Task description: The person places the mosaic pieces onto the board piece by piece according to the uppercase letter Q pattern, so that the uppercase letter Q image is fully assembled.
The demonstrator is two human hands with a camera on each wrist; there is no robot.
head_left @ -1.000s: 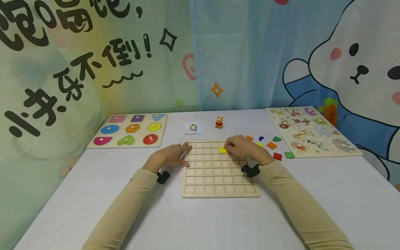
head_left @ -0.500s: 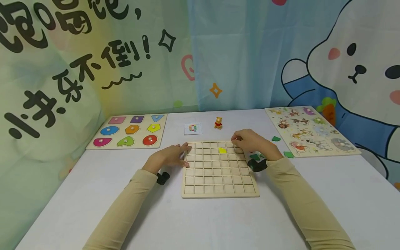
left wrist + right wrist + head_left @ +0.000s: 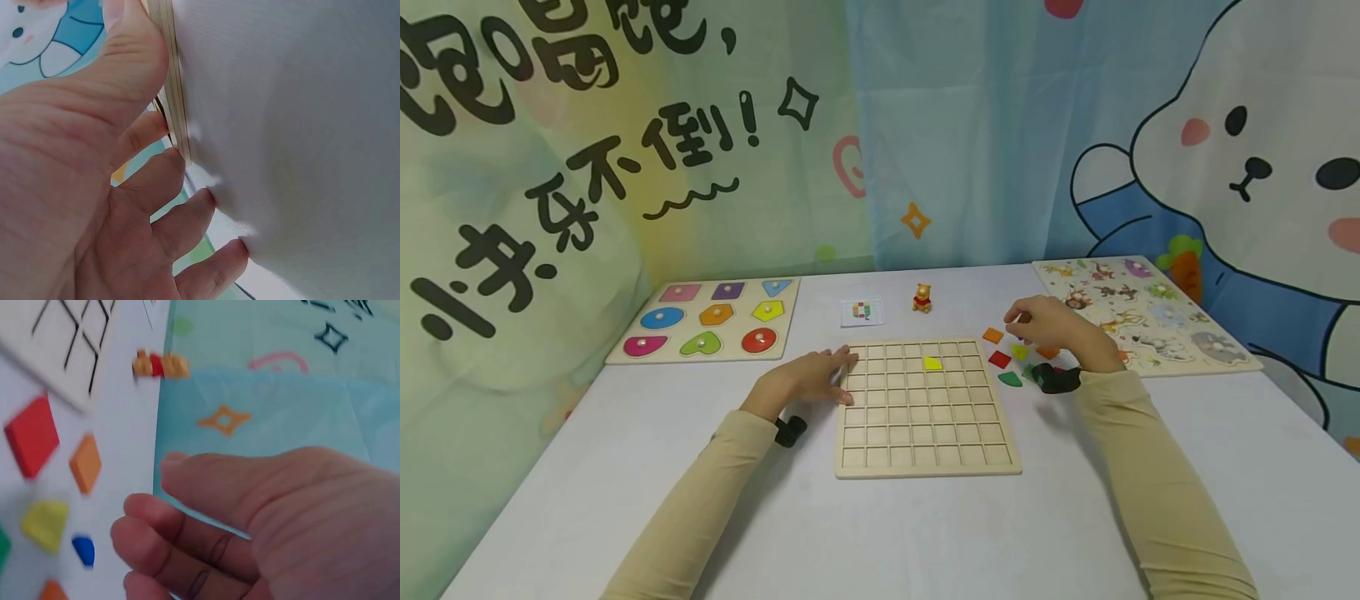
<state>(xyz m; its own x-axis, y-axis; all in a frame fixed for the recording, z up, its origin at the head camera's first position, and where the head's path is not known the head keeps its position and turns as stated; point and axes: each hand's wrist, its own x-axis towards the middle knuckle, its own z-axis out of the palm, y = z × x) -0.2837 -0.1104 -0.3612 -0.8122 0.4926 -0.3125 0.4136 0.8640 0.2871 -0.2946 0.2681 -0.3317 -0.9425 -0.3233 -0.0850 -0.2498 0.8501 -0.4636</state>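
A wooden grid board lies flat in front of me, with one yellow piece in a cell near its top. My left hand rests at the board's left edge, thumb and fingers spread along it. In the left wrist view, the fingertips of the outer fingers touch the white tabletop. To the right of the board, my right hand hovers above loose coloured pieces, including a red one, an orange one and a green one. Its thumb and loosely bent fingers are apart, with nothing between them in the right wrist view; a blue piece lies below.
A small pattern card and a bear figurine stand behind the board. On the back left lies a knobbed shape puzzle, and on the back right an animal puzzle. A printed curtain hangs behind the table.
My right hand has left the yellow piece on the board and moved right, over the loose pieces. My left hand has stayed at the board's edge.
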